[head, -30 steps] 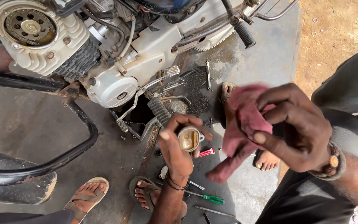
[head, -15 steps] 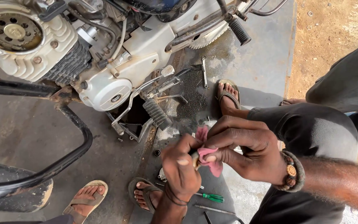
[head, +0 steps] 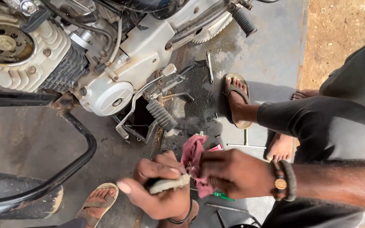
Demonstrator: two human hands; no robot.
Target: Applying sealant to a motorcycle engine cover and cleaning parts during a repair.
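Note:
Low in the middle of the view, my left hand [head: 159,190] grips a small greyish metal part [head: 170,183], its fingers wrapped around it. My right hand [head: 233,173], with a beaded band at the wrist, pinches a red rag [head: 193,154] and presses it against that part. The two hands meet over the oily concrete floor [head: 271,55], just below the motorcycle's footrest peg [head: 161,115]. Most of the part is hidden by my fingers and the rag.
The motorcycle engine [head: 64,63] fills the upper left, with a black crash-bar tube [head: 77,156] curving below it. A spanner [head: 209,65] and a T-handle tool [head: 246,143] lie on the floor. A green screwdriver [head: 222,196] lies under my hands. Another person's sandalled foot [head: 237,99] stands right.
My right hand came down from the upper right with the rag and closed onto the part in my left hand. The round brass opening of the part is now covered.

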